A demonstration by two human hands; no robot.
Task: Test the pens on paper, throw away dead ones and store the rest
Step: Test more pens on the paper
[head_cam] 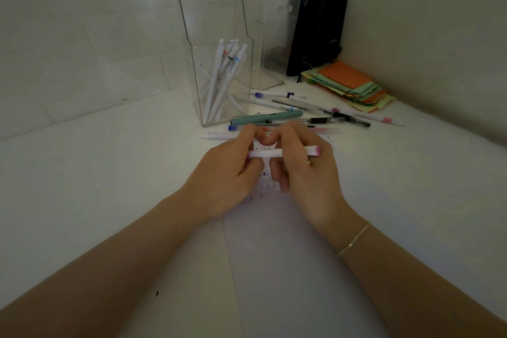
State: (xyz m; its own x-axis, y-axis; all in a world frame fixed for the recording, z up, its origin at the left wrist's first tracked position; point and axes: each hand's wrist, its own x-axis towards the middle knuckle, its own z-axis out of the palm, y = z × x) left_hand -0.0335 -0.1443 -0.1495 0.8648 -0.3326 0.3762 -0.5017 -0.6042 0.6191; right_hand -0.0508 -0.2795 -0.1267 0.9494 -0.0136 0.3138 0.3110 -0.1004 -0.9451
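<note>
A white pen (282, 152) was gripped by both hands; several pens were stored in the clear holder (225, 82), others remained untested on the tabletop (109, 173).

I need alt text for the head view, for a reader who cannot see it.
Both hands, left hand and right hand, hold a white pen with a pink end above a sheet of paper. Behind stand a clear holder containing white pens and loose pens on the table.
</note>
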